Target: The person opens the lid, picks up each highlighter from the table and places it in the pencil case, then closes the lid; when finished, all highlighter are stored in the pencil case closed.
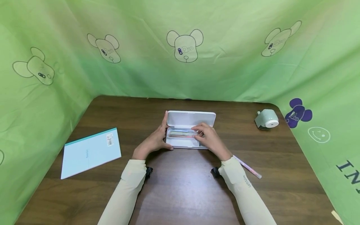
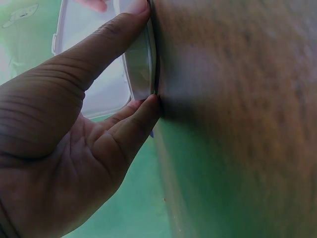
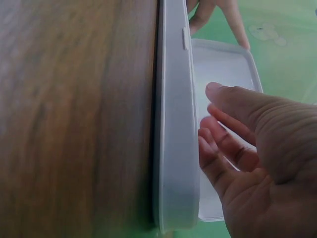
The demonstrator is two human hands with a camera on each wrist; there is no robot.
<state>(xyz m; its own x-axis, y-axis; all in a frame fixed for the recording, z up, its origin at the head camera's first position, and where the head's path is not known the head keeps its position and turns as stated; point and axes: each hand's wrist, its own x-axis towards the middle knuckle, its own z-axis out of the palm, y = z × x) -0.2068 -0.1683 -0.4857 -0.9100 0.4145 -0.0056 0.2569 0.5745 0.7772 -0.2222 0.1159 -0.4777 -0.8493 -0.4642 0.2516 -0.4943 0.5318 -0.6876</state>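
Note:
A white pencil case [image 1: 182, 143] lies open on the table, its lid [image 1: 191, 118] tipped back away from me. Several pens [image 1: 180, 133] lie along the tray inside. My left hand [image 1: 154, 140] holds the case's left end, thumb at the front corner and fingers round the back by the lid. In the left wrist view, thumb and fingers span the end wall [image 2: 138, 64]. Over the right part of the case is my right hand [image 1: 209, 137], fingers loosely bent, fingertips dipping in at the pens. The right wrist view shows a gap between thumb and fingers.
A light blue notebook [image 1: 90, 153] with a barcode label lies at the left. A pink and white pen [image 1: 247, 167] rests beside my right forearm. A pale green pencil sharpener [image 1: 266, 118] stands at the back right. Green printed cloth [image 1: 152, 78] hangs behind the table.

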